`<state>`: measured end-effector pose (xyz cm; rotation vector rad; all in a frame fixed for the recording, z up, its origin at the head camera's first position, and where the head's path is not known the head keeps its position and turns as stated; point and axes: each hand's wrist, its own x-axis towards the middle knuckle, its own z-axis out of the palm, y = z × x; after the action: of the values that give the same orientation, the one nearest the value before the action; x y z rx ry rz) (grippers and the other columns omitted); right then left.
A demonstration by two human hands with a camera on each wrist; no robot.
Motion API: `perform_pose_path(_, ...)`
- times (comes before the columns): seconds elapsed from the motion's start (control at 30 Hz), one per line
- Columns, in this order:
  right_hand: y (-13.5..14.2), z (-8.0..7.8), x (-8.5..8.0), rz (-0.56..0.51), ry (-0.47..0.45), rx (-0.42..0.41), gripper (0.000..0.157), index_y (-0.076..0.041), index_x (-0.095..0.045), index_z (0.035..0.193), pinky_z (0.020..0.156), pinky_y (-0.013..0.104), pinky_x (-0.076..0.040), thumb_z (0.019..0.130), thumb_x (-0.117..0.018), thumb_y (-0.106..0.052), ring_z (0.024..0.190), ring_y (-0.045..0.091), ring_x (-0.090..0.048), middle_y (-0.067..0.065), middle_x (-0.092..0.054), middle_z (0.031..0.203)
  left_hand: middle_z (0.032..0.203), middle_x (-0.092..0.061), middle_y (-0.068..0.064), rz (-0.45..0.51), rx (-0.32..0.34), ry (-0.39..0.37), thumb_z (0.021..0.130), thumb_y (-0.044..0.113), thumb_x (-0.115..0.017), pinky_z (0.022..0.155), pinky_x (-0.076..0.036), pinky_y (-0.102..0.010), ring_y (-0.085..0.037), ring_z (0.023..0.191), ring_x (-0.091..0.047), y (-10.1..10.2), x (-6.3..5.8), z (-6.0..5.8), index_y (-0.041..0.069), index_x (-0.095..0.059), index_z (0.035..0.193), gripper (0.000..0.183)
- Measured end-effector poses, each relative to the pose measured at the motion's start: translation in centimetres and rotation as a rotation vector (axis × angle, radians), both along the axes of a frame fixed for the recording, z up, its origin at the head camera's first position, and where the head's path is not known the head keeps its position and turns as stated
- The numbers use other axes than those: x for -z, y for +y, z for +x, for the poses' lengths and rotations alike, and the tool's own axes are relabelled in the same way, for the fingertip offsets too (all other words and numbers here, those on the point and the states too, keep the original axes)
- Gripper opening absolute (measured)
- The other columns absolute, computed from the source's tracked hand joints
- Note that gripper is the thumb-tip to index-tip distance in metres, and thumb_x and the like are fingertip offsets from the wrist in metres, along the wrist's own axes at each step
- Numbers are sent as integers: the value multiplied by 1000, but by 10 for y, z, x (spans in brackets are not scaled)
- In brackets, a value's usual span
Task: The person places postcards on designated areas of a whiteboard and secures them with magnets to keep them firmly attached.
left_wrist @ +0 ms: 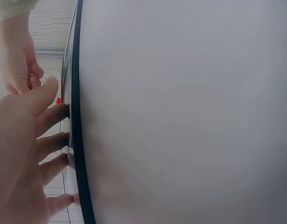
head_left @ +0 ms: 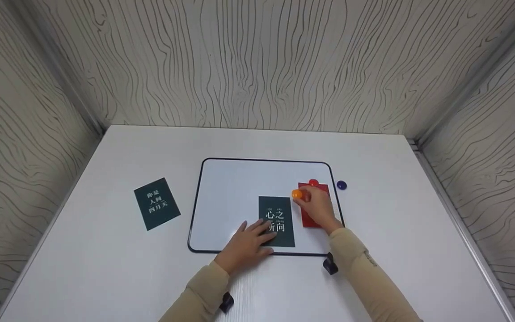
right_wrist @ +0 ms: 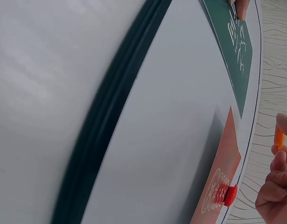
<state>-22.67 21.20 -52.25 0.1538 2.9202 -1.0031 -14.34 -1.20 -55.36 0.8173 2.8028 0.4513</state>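
A dark green card (head_left: 280, 203) with white characters lies on the framed whiteboard (head_left: 228, 192). My left hand (head_left: 247, 243) rests on its lower left part, fingers spread and pressing it flat. Between thumb and fingers, my right hand (head_left: 318, 205) pinches an orange round magnet (head_left: 297, 194), held above the board near the card's upper right corner. Below that hand is a red card (head_left: 309, 221), partly hidden in the head view. A red magnet (head_left: 313, 182) sits at the red card's top edge; in the right wrist view the card (right_wrist: 220, 172) tilts up off the board.
A second green card (head_left: 157, 204) with white characters lies on the white table (head_left: 105, 250), left of the board. Just past the board's right edge is a dark blue magnet (head_left: 342, 185). Wood-patterned panels (head_left: 248, 67) enclose the table at the back and sides.
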Motion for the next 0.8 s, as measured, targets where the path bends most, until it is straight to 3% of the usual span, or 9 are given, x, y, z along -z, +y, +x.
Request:
perform_pose_path(0.37,-5,-1,1,-16,-10,-22,40,-13,-63,125,101,41,-53,87,-71,-25,104,23,-59,9,-68,118,156,-38,5,23,-3,-16,96,49,-50,122,-25,-52,-21,149,-30,0,0,0,33,-48,141,48)
perform_pose_path(0.5,-9,-1,2,-3,31,-38,36,-13,-66,120,82,29,-55,86,-72,-23,87,19,-55,8,-67,97,156,-39,5,19,-1,-9,96,50,-49,122,-26,-52,-21,149,-31,0,0,0,33,-48,141,48)
perform_pose_path(0.6,-11,-2,2,-2,46,-48,33,-12,-68,117,66,21,-46,86,-73,-23,77,17,-50,8,-62,83,155,-40,4,14,4,6,96,50,-49,121,-27,-52,-21,148,-32,0,1,0,33,-48,141,48)
perform_pose_path(0.8,-16,-2,5,-8,36,-62,33,-13,-68,117,59,21,-39,86,-72,-24,72,16,-49,6,-60,80,154,-42,4,21,5,21,96,50,-50,120,-28,-53,-21,147,-34,-1,0,0,33,-49,141,48)
